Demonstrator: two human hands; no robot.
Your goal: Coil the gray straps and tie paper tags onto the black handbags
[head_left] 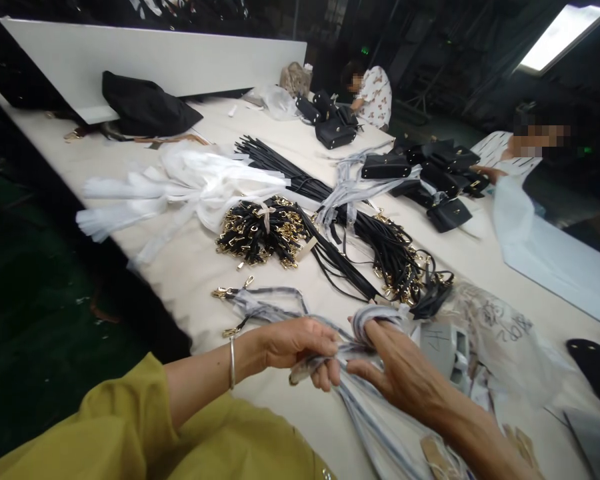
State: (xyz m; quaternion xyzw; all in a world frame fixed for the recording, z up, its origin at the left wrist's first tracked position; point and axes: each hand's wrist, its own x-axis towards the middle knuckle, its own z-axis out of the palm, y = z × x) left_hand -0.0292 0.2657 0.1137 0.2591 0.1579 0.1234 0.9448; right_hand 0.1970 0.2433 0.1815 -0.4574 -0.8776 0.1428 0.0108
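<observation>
Bag straps in clear plastic sleeves (363, 408) run across the near part of the table between my hands. My left hand (305, 353), with a bracelet at the wrist, is closed on a plastic-wrapped strap, and a short end with a bit of metal pokes out below its fingers. My right hand (397, 363) has its fingers curled into a looped coil of the wrapped strap (377, 315); its thumb is apart from them. Further left, gold clasps (225, 292) at strap ends lie on the table.
Bundled black straps with gold clasps (260, 230) lie ahead, beside white sleeves (200, 180). A second strap bundle (393, 253) is further right. Black bags (443, 173) stand near two people. A grey-white box (440, 350) and a marked plastic bag (500, 327) are right of my hand.
</observation>
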